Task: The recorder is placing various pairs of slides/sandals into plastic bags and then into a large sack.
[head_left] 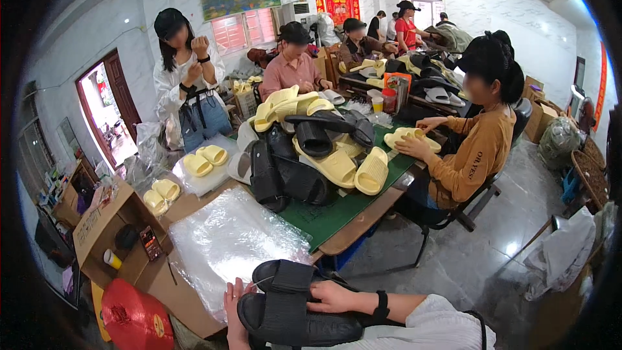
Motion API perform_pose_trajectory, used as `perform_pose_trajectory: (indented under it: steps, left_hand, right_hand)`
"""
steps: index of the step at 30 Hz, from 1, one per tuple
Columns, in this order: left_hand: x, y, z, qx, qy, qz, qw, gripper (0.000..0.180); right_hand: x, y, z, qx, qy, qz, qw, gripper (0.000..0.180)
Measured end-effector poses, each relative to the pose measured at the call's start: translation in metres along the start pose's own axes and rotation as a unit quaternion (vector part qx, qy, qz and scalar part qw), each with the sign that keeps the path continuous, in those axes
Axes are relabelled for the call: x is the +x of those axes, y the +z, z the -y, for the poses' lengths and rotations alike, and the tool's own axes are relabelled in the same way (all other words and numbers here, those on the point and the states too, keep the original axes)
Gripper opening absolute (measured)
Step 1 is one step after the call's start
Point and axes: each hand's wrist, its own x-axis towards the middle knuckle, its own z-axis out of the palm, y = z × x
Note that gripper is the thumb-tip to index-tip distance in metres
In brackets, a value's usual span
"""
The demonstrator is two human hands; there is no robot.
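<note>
Two black slide sandals lie against each other close to my body, one upright sandal (289,279) crossing over the other sandal (334,329). My left hand (236,301) cups the toe end from the left side, its fingers pointing up along the edge; the thumb is hidden. From the right, my right hand (332,297) grips the sandals beside the strap, fingers curled and partly covered. A stack of clear plastic bags (236,240) is just beyond my left hand, on the table.
A pile of black sandals (285,172) and yellow sandals (334,165) covers the green table mat (324,220). An open cardboard box (103,220) and a red twine roll (133,314) stand at left. Co-workers surround the table; one co-worker (476,142) at right handles yellow sandals.
</note>
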Motion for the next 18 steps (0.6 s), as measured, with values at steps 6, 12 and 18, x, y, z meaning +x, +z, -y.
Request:
perform_pose_trajectory:
  steps: [6, 12, 18]
  left_hand:
    - [0.023, -0.033, -0.048, 0.146, 0.042, 0.079, 0.985, 0.035]
    - [0.033, -0.037, -0.063, -0.040, -0.129, -0.053, 0.989, 0.040]
    - [0.043, -0.037, -0.056, -0.210, -0.167, -0.066, 0.961, 0.048]
  right_hand:
    - [0.005, -0.013, 0.002, -0.015, 0.006, -0.051, 0.999, 0.043]
    - [0.004, -0.061, 0.007, -0.184, 0.175, -0.159, 0.954, 0.037]
    - [-0.009, -0.104, -0.012, -0.186, 0.180, -0.293, 0.921, 0.018]
